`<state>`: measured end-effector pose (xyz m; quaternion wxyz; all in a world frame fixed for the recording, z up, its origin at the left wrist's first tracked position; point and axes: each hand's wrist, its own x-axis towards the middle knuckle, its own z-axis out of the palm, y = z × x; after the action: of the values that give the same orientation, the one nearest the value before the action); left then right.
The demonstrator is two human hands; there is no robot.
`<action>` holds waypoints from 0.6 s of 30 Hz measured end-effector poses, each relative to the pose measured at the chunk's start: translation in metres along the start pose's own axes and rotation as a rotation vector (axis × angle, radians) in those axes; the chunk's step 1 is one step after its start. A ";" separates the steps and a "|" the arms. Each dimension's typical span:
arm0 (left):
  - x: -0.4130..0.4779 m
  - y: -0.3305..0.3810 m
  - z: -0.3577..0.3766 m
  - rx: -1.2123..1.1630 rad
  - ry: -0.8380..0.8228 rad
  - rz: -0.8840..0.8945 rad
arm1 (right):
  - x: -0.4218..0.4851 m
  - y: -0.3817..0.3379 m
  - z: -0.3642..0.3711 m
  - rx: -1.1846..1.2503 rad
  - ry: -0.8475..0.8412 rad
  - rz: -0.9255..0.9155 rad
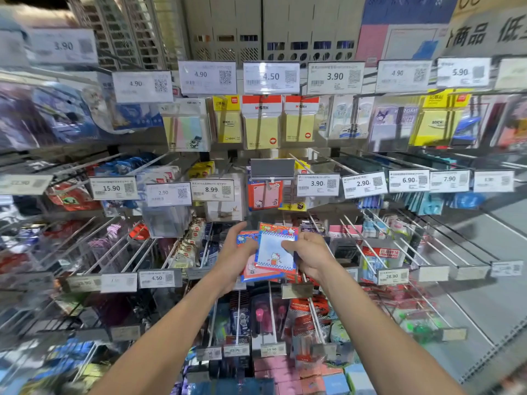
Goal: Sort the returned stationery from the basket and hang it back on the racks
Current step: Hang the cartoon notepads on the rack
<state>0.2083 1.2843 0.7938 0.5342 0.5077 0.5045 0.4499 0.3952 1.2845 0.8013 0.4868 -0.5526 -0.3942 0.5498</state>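
Note:
Both my hands hold a small stack of cartoon-cat notepad packs in front of the racks. My left hand (233, 252) grips the lower packs (251, 273) from the left, thumb on top. My right hand (309, 253) pinches the top pack (275, 253), blue-checked with a red border, at its right edge. A matching red cat notepad pack (264, 195) hangs on a hook straight above, under a blank grey label holder (272, 168). The basket is out of view.
Rows of metal peg hooks with price tags fill the wall: sticky notes (261, 122) above, a 3.90 tag (318, 184) right of the matching pack, an 8.99 tag (212, 190) left. Bare hooks (427, 243) jut out at right. Packed goods hang below my arms.

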 end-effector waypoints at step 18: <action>-0.026 0.000 0.004 -0.079 0.039 0.088 | -0.036 0.008 -0.005 0.096 -0.082 -0.070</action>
<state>0.2100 1.2582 0.7957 0.5236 0.4991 0.4737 0.5024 0.3962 1.2472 0.8012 0.5151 -0.4915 -0.4061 0.5728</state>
